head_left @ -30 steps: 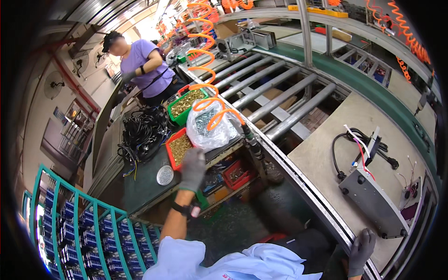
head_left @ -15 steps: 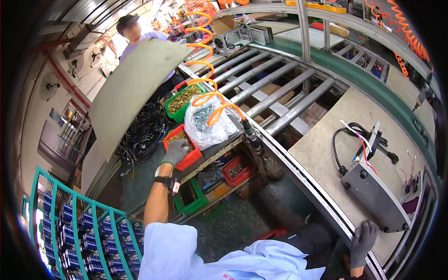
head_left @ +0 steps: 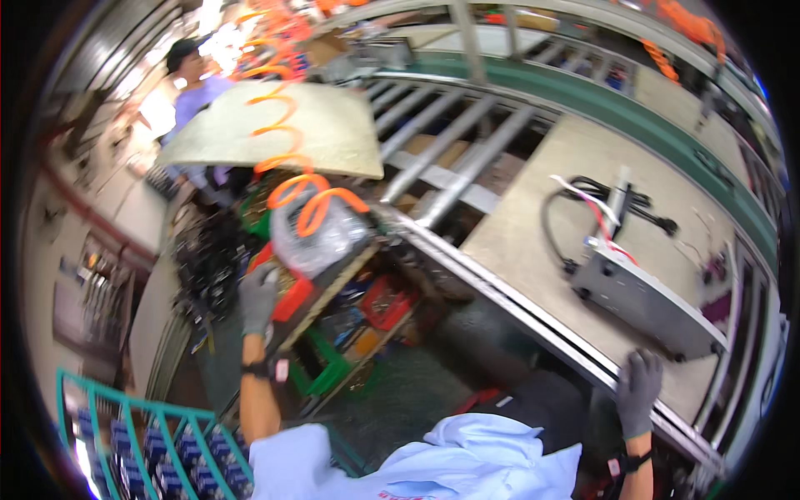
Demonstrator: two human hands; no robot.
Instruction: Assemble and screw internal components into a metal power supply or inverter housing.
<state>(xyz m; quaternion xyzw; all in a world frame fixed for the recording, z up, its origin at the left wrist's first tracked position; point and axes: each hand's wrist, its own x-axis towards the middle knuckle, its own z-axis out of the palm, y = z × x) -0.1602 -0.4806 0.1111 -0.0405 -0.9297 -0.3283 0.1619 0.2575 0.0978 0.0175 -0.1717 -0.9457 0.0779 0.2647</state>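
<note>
My left hand (head_left: 259,302), in a grey glove, is over the left side of a red bin (head_left: 293,298) of small brass-coloured parts. Motion smears its fingers, so I cannot tell what they hold. Beside the bin lies a clear plastic bag (head_left: 321,237) of small metal parts. My right hand (head_left: 640,392), also gloved, rests at the metal edge of a tan board (head_left: 533,242), fingers stretched forward and holding nothing. A grey metal housing (head_left: 646,304) with a black cord (head_left: 554,229) and coloured wires lies on that board, just beyond my right hand.
A co-worker (head_left: 196,87) stands far left behind another tan board (head_left: 292,125), which reaches the metal rollers (head_left: 454,150). An orange coiled hose (head_left: 287,158) hangs before it. Black cables (head_left: 212,262) lie left of the bin; a lower shelf holds red and green bins (head_left: 329,371).
My view has swung, shifting the scene left. The far board has tilted flatter and moved toward the rollers. My left hand has moved from inside the red bin to its left side.
</note>
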